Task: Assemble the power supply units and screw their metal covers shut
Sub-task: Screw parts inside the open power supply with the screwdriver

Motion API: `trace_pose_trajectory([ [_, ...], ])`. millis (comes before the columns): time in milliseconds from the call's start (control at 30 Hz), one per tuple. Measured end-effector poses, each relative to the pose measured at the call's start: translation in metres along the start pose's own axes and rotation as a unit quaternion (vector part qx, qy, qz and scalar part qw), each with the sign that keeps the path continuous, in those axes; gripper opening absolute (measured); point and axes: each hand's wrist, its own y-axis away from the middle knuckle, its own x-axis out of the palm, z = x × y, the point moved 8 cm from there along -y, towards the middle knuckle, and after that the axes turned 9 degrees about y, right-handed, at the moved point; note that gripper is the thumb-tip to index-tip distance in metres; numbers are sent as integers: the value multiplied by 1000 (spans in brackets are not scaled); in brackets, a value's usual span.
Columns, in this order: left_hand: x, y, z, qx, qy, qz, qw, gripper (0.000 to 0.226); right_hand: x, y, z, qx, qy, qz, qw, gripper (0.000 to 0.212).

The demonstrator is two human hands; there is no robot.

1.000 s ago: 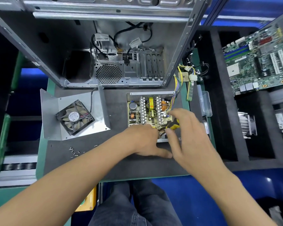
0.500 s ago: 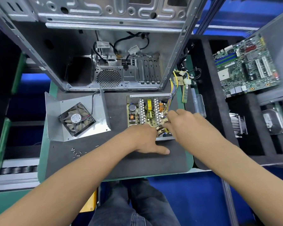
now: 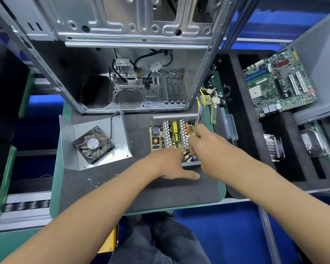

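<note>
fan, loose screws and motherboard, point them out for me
fan (image 3: 94, 144), head view, on its round hub label
loose screws (image 3: 93, 182), head view, on the middle of the scattered cluster
motherboard (image 3: 280, 82), head view, on the green board's centre

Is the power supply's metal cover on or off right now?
Off. The power supply lies open, its circuit board and coils bare, while the cover with the fan rests apart to its left on the mat.

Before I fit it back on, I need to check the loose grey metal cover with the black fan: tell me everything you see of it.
The loose grey metal cover is a bent sheet with upturned side flaps, lying inner face up on the dark mat, left of the open power supply. A black square fan with a round label sits skewed on it; a thin cable runs from it toward the case. No hand touches it.
</note>
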Motion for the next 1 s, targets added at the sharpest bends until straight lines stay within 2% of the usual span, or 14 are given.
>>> trace_pose_trajectory([
  [133, -6, 7, 1, 26, 57, -19, 998, 72, -1, -5, -5, 40, 81, 6, 996, 18],
  [200, -13, 14, 2, 51, 63, -36, 996, 66, 4, -6, -5, 39, 74, 20, 996, 15],
  [333, -29, 42, 14, 116, 65, -141, 981, 61, 4, -5, 3, -6, 25, 3, 1000, 27],
  [400, -30, 62, 27, 128, 167, -197, 958, 47, 4, -5, 5, -2, 67, 0, 998, 29],
  [433, -27, 71, 39, 114, 245, -221, 937, 38, 4, -5, 5, 6, 94, 1, 996, 26],
  [500, -14, 79, 70, 66, 427, -243, 868, 33, 7, -1, -2, 34, 107, 17, 994, 16],
  [567, 4, 82, 96, 16, 554, -254, 792, 34, 13, 5, -2, 17, 48, 33, 998, 15],
  [600, 13, 84, 104, -6, 591, -257, 765, 32, 13, 6, 1, -4, 30, 31, 999, 18],
  [700, 34, 85, 114, -37, 663, -242, 707, 24, 10, 1, -2, 1, 45, 15, 999, 25],
  [800, 41, 84, 115, -43, 694, -230, 681, 14, 9, -1, -1, 29, 105, 19, 994, 11],
  [867, 40, 84, 116, -64, 708, -248, 658, 15, 7, 0, 4, 26, 72, 6, 997, 20],
  [1000, 44, 86, 119, -95, 765, -274, 575, 9, 0, -1, 5, 48, 34, -18, 998, 19],
])
